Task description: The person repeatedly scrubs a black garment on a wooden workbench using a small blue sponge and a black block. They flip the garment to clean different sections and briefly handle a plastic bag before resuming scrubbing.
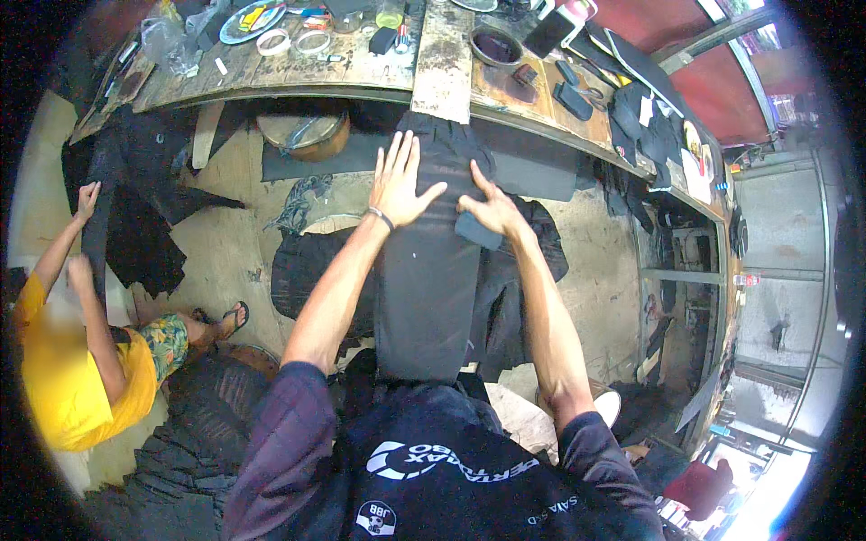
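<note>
A long black cloth piece (426,298), shaped like a trouser leg, stretches from the bench edge toward my body. At its far end it meets a pale narrow board (442,77). My left hand (397,183) lies flat on the cloth's left side, fingers together and extended, thumb out to the side. Over the right side is my right hand (494,212), index finger stretched forward. It grips a small dark blue-grey block (478,231) with rounded corners against the cloth; the other fingers are partly hidden. More black cloth (338,275) hangs beneath on both sides.
A wooden bench (361,77) runs across the far side, carrying tape rolls (273,41), a dark bowl (496,45) and scissors (591,93). At left, a person in yellow (99,370) handles black cloth (135,198). A round drum-like stool (302,135) stands under the bench.
</note>
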Motion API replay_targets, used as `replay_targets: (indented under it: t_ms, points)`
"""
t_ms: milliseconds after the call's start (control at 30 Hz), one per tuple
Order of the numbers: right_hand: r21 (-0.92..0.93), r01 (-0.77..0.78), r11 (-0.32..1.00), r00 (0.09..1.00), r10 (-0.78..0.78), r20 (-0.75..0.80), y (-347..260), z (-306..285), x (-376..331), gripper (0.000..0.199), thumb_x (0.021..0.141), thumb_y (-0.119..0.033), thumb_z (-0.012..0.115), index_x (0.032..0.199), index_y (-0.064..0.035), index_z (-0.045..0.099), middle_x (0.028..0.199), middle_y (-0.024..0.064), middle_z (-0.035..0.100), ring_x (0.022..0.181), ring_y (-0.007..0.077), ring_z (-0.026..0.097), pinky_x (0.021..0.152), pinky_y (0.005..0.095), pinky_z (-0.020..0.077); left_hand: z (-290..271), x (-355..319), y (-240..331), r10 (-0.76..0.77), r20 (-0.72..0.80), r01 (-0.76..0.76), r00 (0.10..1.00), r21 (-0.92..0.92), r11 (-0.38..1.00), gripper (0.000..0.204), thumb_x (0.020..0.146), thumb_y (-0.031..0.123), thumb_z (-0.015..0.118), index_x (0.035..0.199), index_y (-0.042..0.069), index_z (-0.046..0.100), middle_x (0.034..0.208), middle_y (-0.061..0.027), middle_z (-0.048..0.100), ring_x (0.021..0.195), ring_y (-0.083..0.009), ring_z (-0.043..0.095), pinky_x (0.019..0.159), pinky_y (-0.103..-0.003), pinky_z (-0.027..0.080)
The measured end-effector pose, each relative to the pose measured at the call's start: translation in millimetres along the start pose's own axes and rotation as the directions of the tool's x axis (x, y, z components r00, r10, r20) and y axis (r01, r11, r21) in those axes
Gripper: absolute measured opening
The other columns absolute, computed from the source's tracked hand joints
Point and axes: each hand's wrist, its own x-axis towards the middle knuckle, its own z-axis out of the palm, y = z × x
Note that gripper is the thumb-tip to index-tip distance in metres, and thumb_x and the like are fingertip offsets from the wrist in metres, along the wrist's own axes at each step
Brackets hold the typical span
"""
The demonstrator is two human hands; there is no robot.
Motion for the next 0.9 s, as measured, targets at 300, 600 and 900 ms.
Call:
replay_targets:
  t_ms: [300, 600, 900]
  points:
    - [0.033, 0.046, 0.998, 0.982, -0.039, -0.183, -13.2, 4.4, 4.6, 0.102, 0.081, -0.057, 0.08, 0.168, -0.0272, 0.037, 0.161, 0.0336, 0.045, 0.154, 0.0487, 0.038, 0.124, 0.0534, 0.0386, -25.0, 87.8, 16.7, -0.216, 0.615, 0.132, 0.758, 0.179, 0.975, 0.065, 0.094, 0.059, 0.067, 0.104, -0.005, 0.075, 0.102, -0.0299, 0.076, 0.101, -0.0443, 0.075, 0.098, -0.052, 0.056]
    - [0.17, 0.112, 0.979, 0.967, -0.068, -0.244, -5.6, 5.3, 3.4, 0.094, 0.081, -0.055, 0.08, 0.163, -0.0202, 0.048, 0.154, 0.0336, 0.05, 0.138, 0.0479, 0.055, 0.118, 0.0517, 0.0455, -42.6, 120.5, -25.7, -0.305, 0.415, 0.301, 0.857, 0.076, 0.951, 0.065, 0.077, 0.058, 0.088, 0.115, 0.007, 0.072, 0.112, -0.0197, 0.075, 0.106, -0.0347, 0.071, 0.094, -0.048, 0.055]
    - [0.175, 0.038, 0.984, 0.965, 0.01, -0.264, -12.0, -1.4, 9.8, 0.091, 0.083, -0.055, 0.08, 0.158, -0.0106, 0.053, 0.148, 0.0335, 0.055, 0.138, 0.0457, 0.056, 0.117, 0.0503, 0.0463, 2.8, 36.9, 22.9, -0.476, 0.305, 0.417, 0.825, 0.241, 0.876, 0.14, 0.078, 0.089, 0.065, 0.173, 0.011, -0.001, 0.179, -0.0225, 0.004, 0.165, -0.0437, 0.001, 0.117, -0.085, 0.003]
